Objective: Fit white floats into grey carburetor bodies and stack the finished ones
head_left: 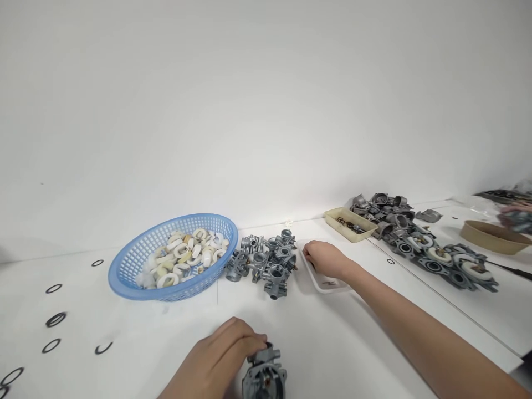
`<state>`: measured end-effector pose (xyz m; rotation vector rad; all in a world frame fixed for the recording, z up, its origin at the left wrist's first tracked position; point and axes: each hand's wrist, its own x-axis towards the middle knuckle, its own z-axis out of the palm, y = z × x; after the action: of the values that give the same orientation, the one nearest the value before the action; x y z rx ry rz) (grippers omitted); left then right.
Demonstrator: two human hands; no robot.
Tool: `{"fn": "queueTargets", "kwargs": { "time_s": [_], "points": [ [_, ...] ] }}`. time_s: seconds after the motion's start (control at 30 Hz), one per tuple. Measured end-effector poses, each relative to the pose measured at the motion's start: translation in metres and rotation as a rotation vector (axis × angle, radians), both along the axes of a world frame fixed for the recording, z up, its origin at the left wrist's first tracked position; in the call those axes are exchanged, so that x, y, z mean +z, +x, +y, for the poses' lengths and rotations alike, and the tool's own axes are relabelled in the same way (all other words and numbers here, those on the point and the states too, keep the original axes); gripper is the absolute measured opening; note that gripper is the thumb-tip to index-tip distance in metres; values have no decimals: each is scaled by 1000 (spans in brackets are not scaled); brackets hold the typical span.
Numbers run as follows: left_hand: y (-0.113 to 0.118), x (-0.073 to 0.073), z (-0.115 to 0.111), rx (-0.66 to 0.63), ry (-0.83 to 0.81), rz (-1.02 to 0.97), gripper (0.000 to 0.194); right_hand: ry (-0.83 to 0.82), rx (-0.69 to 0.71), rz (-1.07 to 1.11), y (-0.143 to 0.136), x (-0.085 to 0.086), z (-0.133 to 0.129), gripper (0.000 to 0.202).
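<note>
My left hand (220,357) is closed around the upper end of a grey metal carburetor body (265,372) at the bottom of the view, its hollow side turned toward me. My right hand (326,259) reaches into a shallow white tray (316,281) with its fingers curled together. What those fingertips hold, if anything, is hidden. A few thin dark pins (328,283) lie on the tray's floor below the hand. Just left of the tray, several more carburetor bodies (275,271) are heaped on the white table.
A blue basket (120,285) of white plastic floats (185,255) stands at left. Black rings (56,320) are scattered near it. Rightward are a cream tray (353,238), grey metal bowls (384,213), carburetors with floats (440,257), a tan container (490,238) and another person's blurred hand (513,209).
</note>
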<state>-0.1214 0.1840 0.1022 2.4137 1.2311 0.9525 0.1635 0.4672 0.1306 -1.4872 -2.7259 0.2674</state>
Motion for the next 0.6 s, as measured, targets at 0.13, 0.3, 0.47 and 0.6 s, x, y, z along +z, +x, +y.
{"fn": "queueTargets", "kwargs": {
  "time_s": [0.13, 0.3, 0.47, 0.6],
  "points": [
    [1, -6, 1, 67, -48, -9, 76, -3, -2, -18, 6, 2, -2, 28],
    [7, -11, 4, 157, -167, -100, 76, -13, -28, -22, 11, 5, -7, 27],
    [22, 6, 1, 217, -285, -261, 49, -23, -10, -11, 7, 5, -13, 28],
    [21, 5, 2, 264, -391, -328, 52, -34, 18, 91, 15, 14, -12, 16]
  ]
}}
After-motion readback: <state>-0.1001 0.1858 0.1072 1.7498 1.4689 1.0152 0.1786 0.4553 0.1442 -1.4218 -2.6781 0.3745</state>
